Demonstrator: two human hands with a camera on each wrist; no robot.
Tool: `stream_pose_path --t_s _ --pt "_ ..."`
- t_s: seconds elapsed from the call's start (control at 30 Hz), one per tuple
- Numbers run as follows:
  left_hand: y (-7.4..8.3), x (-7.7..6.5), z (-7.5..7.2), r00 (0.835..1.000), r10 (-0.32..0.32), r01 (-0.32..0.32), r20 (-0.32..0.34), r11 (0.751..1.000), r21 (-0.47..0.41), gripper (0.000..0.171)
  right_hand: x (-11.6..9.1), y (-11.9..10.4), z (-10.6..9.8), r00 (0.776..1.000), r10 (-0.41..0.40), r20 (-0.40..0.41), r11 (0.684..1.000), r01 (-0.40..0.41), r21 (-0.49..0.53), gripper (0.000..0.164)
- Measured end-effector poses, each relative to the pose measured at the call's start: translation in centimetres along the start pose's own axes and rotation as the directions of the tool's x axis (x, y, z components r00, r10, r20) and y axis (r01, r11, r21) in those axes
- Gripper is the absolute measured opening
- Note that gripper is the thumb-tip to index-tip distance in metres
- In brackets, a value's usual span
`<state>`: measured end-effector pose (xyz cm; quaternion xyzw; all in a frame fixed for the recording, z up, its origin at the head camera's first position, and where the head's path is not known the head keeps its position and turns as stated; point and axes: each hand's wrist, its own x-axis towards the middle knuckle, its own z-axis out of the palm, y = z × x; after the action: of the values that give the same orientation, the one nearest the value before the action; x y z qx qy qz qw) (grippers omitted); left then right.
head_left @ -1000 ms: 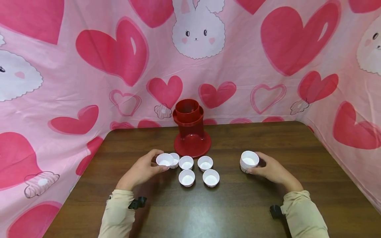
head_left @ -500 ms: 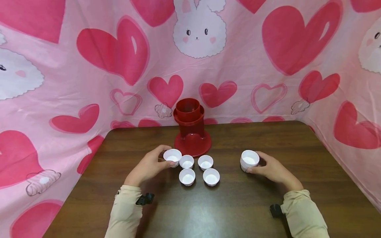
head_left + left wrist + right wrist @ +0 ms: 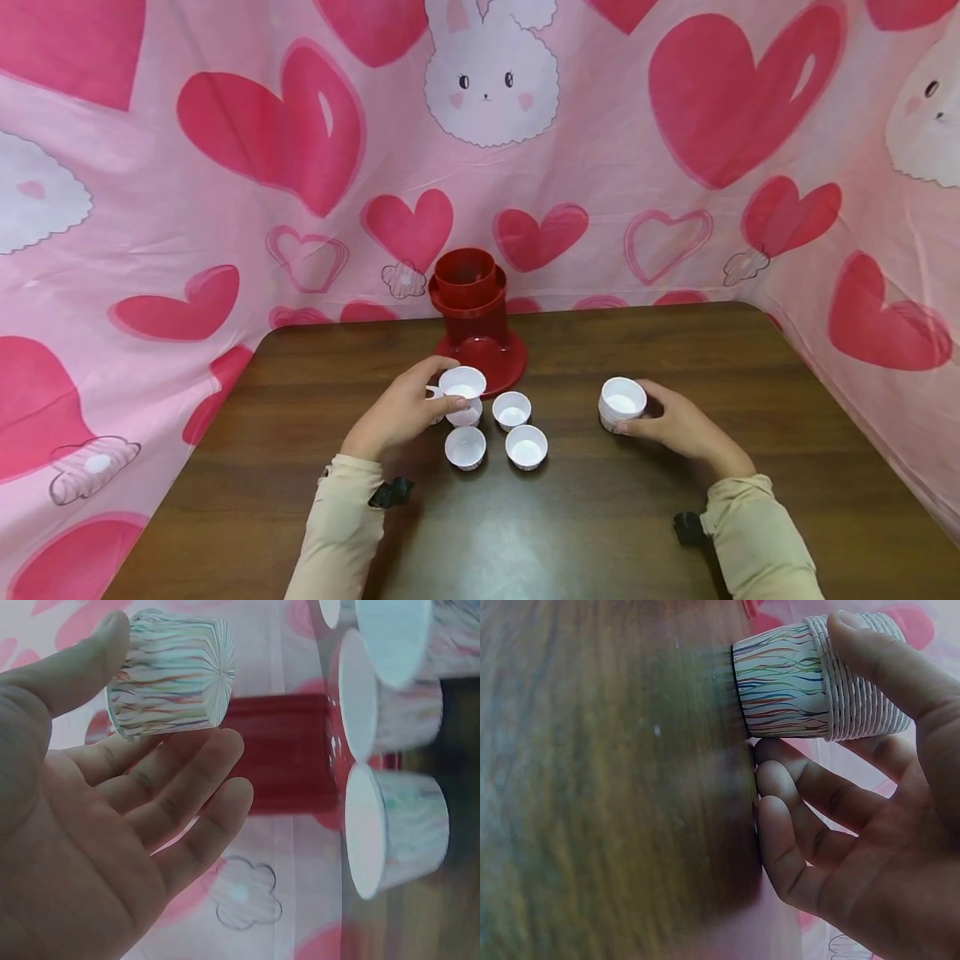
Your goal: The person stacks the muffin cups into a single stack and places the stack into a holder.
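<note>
My left hand [image 3: 408, 410] pinches a white paper baking cup [image 3: 462, 382] between thumb and fingers, above the loose cups. Thin coloured streaks run along the held cup's side [image 3: 176, 675] in the left wrist view. It overlaps one loose baking cup [image 3: 465, 414] below it, and another [image 3: 435, 393] is mostly hidden behind my fingers. Farther right, my right hand [image 3: 678, 423] grips a stack of nested baking cups [image 3: 622, 404]. The right wrist view has the stack [image 3: 787, 682] upright on the wooden table, several rims packed together, thumb on one side and fingers on the other.
Three more baking cups stand mouth up: one at the back [image 3: 512, 411], two in front, left [image 3: 465, 450] and right [image 3: 527, 448]. Behind them rises a red plastic holder [image 3: 472, 321] on a round base. A pink heart-print cloth [image 3: 570, 167] hangs behind the table [image 3: 585, 533].
My left hand has carried the held baking cup rightward, past the leftmost loose cup and over its neighbour. The right hand keeps its grip on the stack in place.
</note>
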<state>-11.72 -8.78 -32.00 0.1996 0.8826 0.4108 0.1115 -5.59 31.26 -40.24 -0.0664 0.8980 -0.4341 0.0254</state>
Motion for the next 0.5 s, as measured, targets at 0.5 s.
stream_pose_path --t_s 0.5 --pt "3.1 2.6 3.2 0.99 0.133 -0.137 0.051 0.986 0.098 0.053 0.0 -0.1 0.1 1.0 -0.006 0.003 1.0 0.006 -0.001 0.067"
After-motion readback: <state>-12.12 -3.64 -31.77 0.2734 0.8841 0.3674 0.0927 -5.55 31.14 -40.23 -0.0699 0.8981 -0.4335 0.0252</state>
